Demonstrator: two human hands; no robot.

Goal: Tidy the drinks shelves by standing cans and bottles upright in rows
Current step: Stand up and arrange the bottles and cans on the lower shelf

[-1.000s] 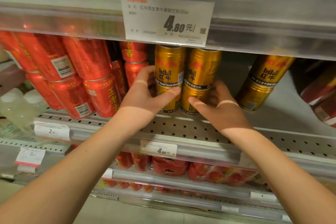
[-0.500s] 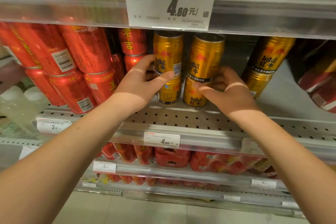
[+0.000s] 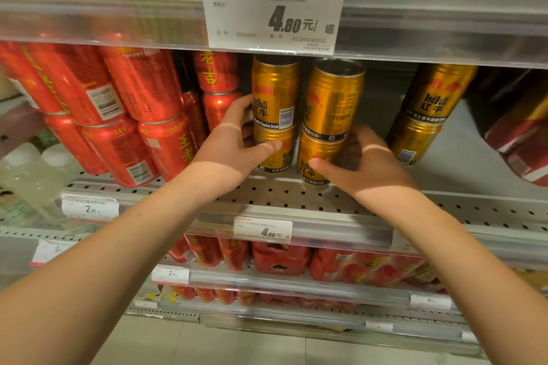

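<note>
Two stacks of gold Red Bull cans stand side by side on the perforated metal shelf. My left hand grips the lower can of the left stack, thumb across its front; another gold can stands upright on top. My right hand grips the lower can of the right stack. The can on top of it leans slightly right. A third gold stack stands apart further right.
Red herbal-tea cans fill the shelf to the left in stacked rows, close to my left hand. A large price tag hangs on the shelf edge above. Red packs sit at the far right. Lower shelves hold red multipacks.
Both hands have stayed on the two lower gold cans. The right stack has come a little forward and its top can tilts more. The view has shifted slightly.
</note>
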